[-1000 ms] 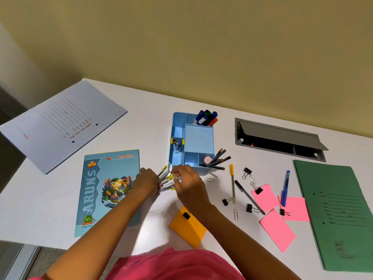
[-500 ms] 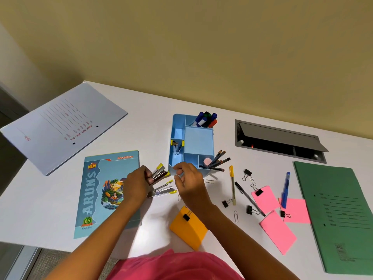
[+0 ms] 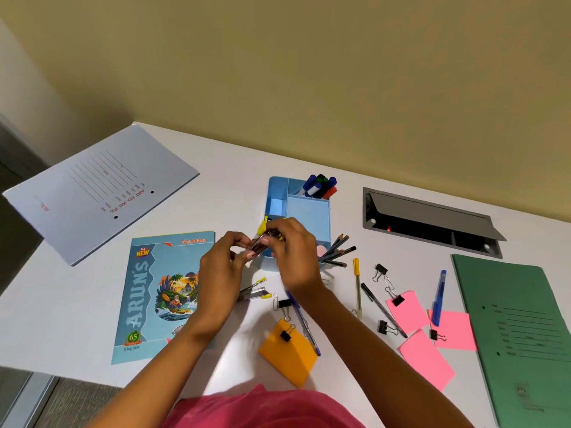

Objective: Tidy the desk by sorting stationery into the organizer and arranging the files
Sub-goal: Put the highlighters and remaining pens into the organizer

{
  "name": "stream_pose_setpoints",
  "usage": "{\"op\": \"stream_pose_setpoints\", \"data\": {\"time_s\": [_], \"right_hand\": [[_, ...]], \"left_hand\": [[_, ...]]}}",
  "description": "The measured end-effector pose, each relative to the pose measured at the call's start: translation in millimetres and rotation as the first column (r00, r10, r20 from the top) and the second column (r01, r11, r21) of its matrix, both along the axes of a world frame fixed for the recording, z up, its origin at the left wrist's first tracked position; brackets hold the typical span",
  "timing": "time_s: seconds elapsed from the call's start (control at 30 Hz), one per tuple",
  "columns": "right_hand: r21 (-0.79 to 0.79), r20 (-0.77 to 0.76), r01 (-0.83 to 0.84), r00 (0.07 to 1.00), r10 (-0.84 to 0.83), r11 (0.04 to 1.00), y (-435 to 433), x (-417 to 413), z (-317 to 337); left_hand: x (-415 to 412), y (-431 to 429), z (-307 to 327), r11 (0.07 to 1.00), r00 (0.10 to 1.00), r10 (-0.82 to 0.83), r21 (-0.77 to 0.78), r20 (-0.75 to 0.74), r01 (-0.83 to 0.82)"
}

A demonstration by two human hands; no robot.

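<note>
Yellow-tipped sticks lifted to the organizer.

A second earlier the slim silver sticks with yellow tips (image 3: 262, 242) lay fanned on the white desk (image 3: 216, 186). Here the left hand (image 3: 221, 267) and right hand (image 3: 293, 254) were both clamped on a tilted bundle of them, just over the near-left corner of the light-blue plastic organizer (image 3: 307, 211), so dropping them in looked next. The bundle's number could not be told; two more sticks (image 3: 254, 292) lay on the desk. Also loose were four pens (image 3: 357, 285), six black binder clips (image 3: 380, 268), three pink sticky notes (image 3: 411, 310), one orange pad (image 3: 290, 356), one lilac file (image 3: 92, 193) and one green file (image 3: 519, 335).
</note>
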State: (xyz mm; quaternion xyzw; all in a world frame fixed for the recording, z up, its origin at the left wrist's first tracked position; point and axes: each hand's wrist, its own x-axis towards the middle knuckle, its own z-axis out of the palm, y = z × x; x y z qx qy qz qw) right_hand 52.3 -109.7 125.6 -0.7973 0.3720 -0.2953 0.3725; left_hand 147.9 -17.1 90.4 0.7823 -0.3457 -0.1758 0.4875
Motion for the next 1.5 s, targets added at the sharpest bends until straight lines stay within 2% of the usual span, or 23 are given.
{"op": "stream_pose_setpoints", "data": {"time_s": [0.13,0.23,0.33,0.43,0.7,0.8,0.97,1.13,1.3,1.37,1.43,1.5], "right_hand": [[0.007,-0.027,0.007,1.000,-0.007,1.000,-21.3,-7.4,6.5],[-0.098,-0.213,-0.024,0.977,0.002,0.995,-33.9,-3.5,-4.9],[-0.175,-0.404,-0.103,0.915,0.024,0.979,-36.1,5.1,-23.8],[-0.111,-0.375,-0.113,0.925,0.064,0.987,-33.3,11.3,-27.9],[-0.220,-0.430,-0.064,0.902,-0.038,0.973,-38.7,19.8,-33.8],[-0.199,-0.435,-0.035,0.898,-0.057,0.979,-42.3,19.2,-35.8],[-0.176,-0.429,-0.036,0.902,-0.044,0.984,-43.7,20.8,-36.1],[-0.175,-0.330,-0.017,0.943,-0.042,0.984,-40.1,13.0,-28.0],[-0.125,-0.261,0.073,0.960,-0.103,0.989,-34.9,2.0,-23.3],[-0.177,-0.182,0.061,0.979,-0.093,0.982,-28.0,-4.7,-24.1],[-0.220,-0.060,0.017,0.998,-0.030,0.975,-17.6,-13.3,-27.4],[-0.148,-0.005,0.011,1.000,-0.012,0.989,-7.5,-20.1,-30.4]], "left_hand": [[0.0,-0.9,-13.5,0.996,0.999,-0.026,0.082,0.020,0.024],[-3.9,6.1,-27.4,0.975,0.991,-0.112,0.202,0.071,0.096],[-8.7,14.0,-39.9,0.955,0.981,-0.178,0.252,0.073,0.155],[-10.5,17.4,-50.0,0.939,0.980,-0.194,0.300,0.047,0.171],[-13.0,17.7,-64.0,0.905,0.976,-0.212,0.387,0.051,0.177],[-15.8,16.5,-67.4,0.893,0.968,-0.239,0.408,0.078,0.188],[-20.4,15.4,-72.1,0.850,0.927,-0.323,0.489,0.190,0.196],[-17.8,16.2,-81.2,0.783,0.811,-0.463,0.594,0.358,0.185],[-13.7,16.9,-91.9,0.790,0.768,-0.466,0.597,0.439,0.138],[-14.1,18.7,-89.3,0.814,0.786,-0.431,0.567,0.443,0.126],[-14.1,21.0,-83.5,0.855,0.842,-0.358,0.504,0.403,0.122],[-13.7,23.4,-75.5,0.900,0.890,-0.270,0.426,0.369,0.096]]}}
